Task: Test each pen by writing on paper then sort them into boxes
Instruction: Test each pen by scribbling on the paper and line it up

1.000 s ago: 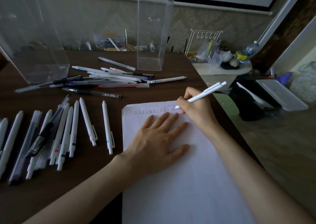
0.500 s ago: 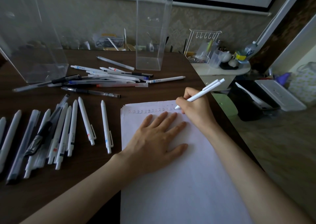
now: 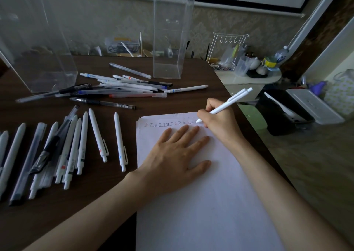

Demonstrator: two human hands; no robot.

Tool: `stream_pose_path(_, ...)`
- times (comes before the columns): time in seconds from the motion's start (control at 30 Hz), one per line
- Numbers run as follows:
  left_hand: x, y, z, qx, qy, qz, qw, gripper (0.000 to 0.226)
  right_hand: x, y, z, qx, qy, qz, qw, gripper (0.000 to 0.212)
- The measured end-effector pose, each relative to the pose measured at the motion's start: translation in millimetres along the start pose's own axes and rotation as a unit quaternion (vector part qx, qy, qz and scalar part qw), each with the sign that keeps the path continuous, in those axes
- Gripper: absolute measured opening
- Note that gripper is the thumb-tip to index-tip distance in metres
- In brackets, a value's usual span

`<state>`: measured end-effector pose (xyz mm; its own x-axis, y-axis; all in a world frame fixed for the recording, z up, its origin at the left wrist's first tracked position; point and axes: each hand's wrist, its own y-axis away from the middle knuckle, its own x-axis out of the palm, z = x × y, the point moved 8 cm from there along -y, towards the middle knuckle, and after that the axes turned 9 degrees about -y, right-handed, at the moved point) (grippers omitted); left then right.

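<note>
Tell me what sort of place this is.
Likely a room in a home: a dark wooden table, patterned wallpaper behind it, and a small white side table holding a teapot and a wire hook rack.

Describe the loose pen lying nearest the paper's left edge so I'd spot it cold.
On the dark table, find the white paper stack under the left hand. Just left of its edge lies a white click pen. Its blue mark near the clip sets it apart; the next pen over has a red one.
</note>
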<state>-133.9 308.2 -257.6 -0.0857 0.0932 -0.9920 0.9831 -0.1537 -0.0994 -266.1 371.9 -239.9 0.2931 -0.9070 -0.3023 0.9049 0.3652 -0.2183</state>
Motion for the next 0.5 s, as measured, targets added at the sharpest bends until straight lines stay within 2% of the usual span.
stream_pose_path(0.13, 0.0, -0.9, 0.1, 0.000, 0.006, -0.001, 1.000, 0.070, 2.3, 1.8, 0.8, -0.002, 0.017, 0.018, 1.000, 0.030)
stream_pose_path(0.23, 0.4, -0.8, 0.5, -0.001, 0.003, -0.004, 1.000, 0.069, -1.9, -0.6, 0.2, -0.001, 0.021, -0.011, 1.000, 0.037)
stream_pose_path(0.33, -1.5, -1.1, 0.7, 0.005, 0.023, -0.007, 1.000, 0.070, -2.1, 1.2, 6.1, -0.024, -0.022, -0.008, 0.999, 0.037)
stream_pose_path(0.43, -12.0, -2.1, 5.9, -0.012, 0.088, -0.034, 0.995, 0.067, -1.2, 5.4, 12.0, -0.020, -0.100, 0.005, 0.995, 0.037)
stream_pose_path(0.5, -16.9, -1.6, 16.5, -0.061, 0.186, -0.042, 0.980, 0.059, 2.0, 6.8, 15.6, -0.025, -0.105, 0.030, 0.994, 0.034)
